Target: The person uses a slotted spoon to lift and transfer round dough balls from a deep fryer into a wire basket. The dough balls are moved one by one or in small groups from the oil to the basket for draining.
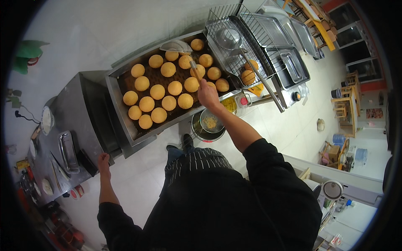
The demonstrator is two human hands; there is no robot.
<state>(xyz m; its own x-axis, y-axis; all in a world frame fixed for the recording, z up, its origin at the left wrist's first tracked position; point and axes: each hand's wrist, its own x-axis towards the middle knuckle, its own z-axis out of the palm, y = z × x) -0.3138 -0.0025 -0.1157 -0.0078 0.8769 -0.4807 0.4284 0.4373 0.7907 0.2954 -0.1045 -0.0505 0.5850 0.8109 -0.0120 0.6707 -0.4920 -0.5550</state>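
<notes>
My right hand point(208, 93) is closed around the handle of a skimmer point(176, 46), whose wide, shallow head lies at the far side of the fryer. Many round golden balls point(157, 92) float apart or touching in the dark oil of the rectangular steel fryer point(125, 133). Some balls lie just under and beside the skimmer's handle. My left hand point(103, 162) hangs at the edge of the steel counter, its fingers curled in with nothing visible in them.
Right of the fryer stands a wire basket point(259, 46) with two balls and a metal bowl point(228, 38). Below the fryer's near edge is a pot with a strainer point(210, 122), beside a bottle of yellow oil point(229, 104). A long steel tray point(68, 152) lies on the left counter.
</notes>
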